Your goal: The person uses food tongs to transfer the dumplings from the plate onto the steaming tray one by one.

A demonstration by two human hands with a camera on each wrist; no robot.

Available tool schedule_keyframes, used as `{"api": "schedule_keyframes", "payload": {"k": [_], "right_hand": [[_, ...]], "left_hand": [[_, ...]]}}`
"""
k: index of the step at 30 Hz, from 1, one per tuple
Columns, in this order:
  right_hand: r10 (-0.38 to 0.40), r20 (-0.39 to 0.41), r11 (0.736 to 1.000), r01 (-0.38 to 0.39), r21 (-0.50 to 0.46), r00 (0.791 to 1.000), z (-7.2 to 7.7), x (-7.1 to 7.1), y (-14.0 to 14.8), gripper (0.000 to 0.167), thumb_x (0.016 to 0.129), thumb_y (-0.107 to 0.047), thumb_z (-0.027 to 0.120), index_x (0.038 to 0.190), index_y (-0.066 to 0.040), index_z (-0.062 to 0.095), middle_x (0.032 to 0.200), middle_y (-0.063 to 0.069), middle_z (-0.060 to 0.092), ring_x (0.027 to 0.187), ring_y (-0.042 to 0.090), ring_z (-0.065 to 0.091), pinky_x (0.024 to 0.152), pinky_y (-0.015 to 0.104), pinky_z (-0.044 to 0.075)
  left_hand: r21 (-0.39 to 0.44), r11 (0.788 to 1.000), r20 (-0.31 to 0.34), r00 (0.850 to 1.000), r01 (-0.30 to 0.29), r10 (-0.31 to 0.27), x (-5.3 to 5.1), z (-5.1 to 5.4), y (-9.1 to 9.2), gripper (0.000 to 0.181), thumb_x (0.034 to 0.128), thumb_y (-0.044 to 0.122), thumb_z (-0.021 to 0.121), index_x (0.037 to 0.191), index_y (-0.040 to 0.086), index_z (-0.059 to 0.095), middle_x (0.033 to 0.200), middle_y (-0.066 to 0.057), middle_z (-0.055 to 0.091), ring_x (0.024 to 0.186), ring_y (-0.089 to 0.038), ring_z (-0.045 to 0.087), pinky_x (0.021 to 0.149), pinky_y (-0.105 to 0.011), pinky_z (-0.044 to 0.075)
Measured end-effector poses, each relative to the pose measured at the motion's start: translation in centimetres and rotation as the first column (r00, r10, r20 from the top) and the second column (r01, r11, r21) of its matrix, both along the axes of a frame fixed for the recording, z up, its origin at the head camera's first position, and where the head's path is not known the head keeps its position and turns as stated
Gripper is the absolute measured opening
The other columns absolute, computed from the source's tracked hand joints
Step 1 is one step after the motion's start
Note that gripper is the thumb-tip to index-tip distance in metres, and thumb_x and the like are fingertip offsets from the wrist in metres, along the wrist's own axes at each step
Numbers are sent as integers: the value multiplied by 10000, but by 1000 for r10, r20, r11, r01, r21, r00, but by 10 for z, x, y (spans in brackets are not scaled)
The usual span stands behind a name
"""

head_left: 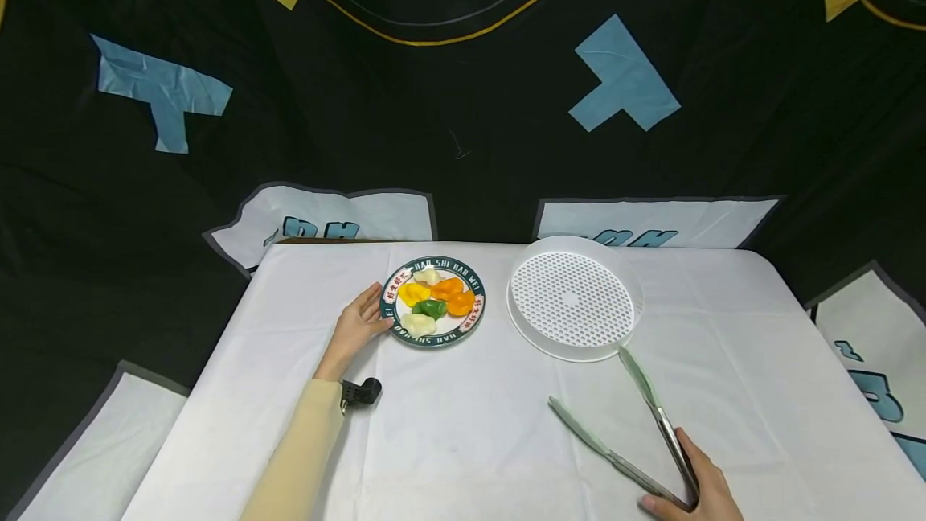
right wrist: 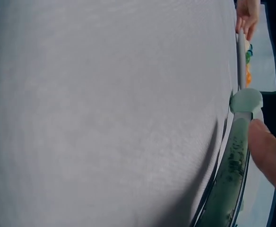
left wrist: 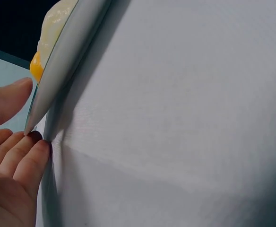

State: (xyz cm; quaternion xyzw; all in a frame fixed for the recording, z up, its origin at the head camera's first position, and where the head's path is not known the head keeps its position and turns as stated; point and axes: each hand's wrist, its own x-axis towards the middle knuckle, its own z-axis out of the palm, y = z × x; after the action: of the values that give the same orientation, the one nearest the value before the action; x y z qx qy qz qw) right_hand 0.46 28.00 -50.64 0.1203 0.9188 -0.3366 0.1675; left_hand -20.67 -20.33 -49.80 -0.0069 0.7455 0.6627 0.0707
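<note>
My left hand (head_left: 356, 326) touches the left rim of a round plate (head_left: 478, 326) with a green, lettered border. In the left wrist view its fingers are fairly straight at the plate's edge, and the thumb is on the food side. Several dumpling-like pieces (head_left: 446, 289) in white, yellow, orange and green lie on the plate. At the lower right, my right hand (head_left: 702, 482) holds metal tongs (head_left: 673, 442) near the joined end, thumb and fingers on opposite sides. The tongs' pale green tips are spread wide with nothing between them. One tip lies close to a white perforated steamer tray (head_left: 571, 300).
A white cloth (head_left: 448, 432) covers the table, with light creases. Black curtain (head_left: 448, 119) hangs behind it, bearing blue tape pieces (head_left: 625, 75). A black wrist camera (head_left: 362, 392) is strapped at the left sleeve (head_left: 300, 445).
</note>
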Motion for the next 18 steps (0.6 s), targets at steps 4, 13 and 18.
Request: {"api": "schedule_keyframes", "payload": {"k": [4,13,18], "right_hand": [[16,-4,999,-16,34,1000,-4,-2,1,1179,718,-480,783,1482,75,77,1386,383,262,1259,552,242,998,712,319],[71,-183,995,-58,75,980,-5,-1,0,1037,730,-392,778,1437,118,216,1343,395,349,1194,571,330,912,730,376],[41,-107,997,-34,72,993,1,-4,2,1030,727,-413,789,1453,71,242,1380,364,345,1194,505,386,913,633,451]], "left_hand": [[29,1000,-17,1000,11,-10,-3,-6,-2,769,856,-161,569,1493,-69,148,1546,-227,162,1398,-332,231,1126,-327,280],[48,999,-19,1000,7,-6,-2,-9,-2,764,852,-170,561,1493,-64,159,1547,-215,174,1394,-323,249,1124,-310,287],[63,998,-32,999,16,-14,-4,-11,-3,755,852,-173,549,1489,-75,155,1544,-229,166,1392,-341,244,1129,-318,274]]}}
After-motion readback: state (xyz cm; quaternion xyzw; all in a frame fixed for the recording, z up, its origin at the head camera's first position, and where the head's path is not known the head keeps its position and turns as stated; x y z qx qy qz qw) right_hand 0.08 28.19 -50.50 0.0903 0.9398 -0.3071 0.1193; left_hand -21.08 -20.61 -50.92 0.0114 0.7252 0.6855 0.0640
